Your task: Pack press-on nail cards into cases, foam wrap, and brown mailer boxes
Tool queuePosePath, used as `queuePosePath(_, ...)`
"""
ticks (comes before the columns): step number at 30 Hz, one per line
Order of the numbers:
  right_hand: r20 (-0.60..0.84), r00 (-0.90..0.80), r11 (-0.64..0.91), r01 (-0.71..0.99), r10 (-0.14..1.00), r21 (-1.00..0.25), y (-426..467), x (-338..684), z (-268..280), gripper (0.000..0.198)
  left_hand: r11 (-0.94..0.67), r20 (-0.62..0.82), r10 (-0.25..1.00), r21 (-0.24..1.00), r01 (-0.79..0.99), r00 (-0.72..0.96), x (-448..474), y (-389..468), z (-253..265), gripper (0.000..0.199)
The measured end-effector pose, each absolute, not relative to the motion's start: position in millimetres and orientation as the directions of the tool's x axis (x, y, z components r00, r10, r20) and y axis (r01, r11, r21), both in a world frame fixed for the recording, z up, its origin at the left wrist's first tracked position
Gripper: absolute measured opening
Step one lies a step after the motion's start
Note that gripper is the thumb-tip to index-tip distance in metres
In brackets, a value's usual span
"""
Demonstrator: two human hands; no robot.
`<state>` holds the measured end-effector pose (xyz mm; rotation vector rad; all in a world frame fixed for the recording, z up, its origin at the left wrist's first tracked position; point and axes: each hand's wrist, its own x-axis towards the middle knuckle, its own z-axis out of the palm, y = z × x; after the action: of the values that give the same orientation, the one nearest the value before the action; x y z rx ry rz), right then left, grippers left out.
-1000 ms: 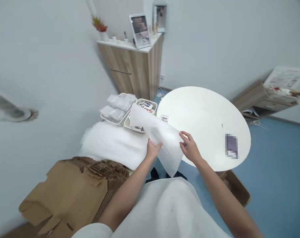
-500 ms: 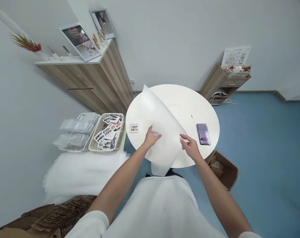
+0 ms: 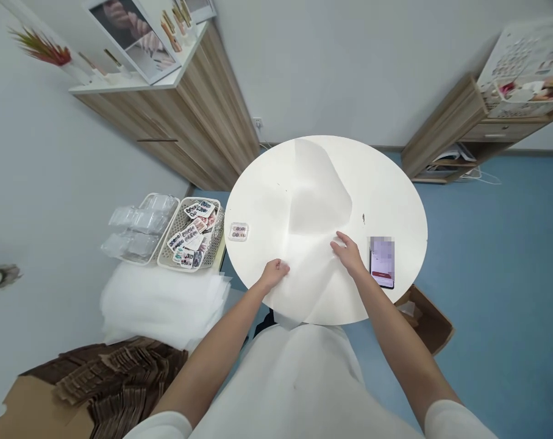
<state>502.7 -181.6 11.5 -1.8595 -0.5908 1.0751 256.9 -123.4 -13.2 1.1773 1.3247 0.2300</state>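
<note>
Round white table [image 3: 395, 183], white sheet [image 3: 317, 207], phone [image 3: 382, 262], small case [image 3: 238, 231]

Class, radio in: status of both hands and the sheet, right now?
Left hand and right hand flat on sheet, nothing gripped. Sheet lies on table. Phone beside right hand; small case left.

Phone [image 3: 381, 262], baskets [image 3: 191, 235] (floor-side), cardboard [image 3: 97, 390]
</note>
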Motion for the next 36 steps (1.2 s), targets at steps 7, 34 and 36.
queuePosePath(7,-0.593,0.340,-0.621,-0.033,0.730,-0.783,-195,502,-5,0.095,0.495,-0.625,0.768,0.719,0.488,0.140,269,-112,-26,0.008)
queuePosePath(34,-0.444,0.650,-0.786,0.476,0.617,-0.394,-256,433,-2,0.070,0.072,-0.351,0.900,0.705,0.705,0.259,288,-71,-25,0.052)
queuePosePath(36,-0.290,0.665,-0.724,0.607,0.689,-0.327,-259,423,-1,0.069,-0.120,-0.202,0.922,0.660,0.742,0.329,282,-80,-21,0.057)
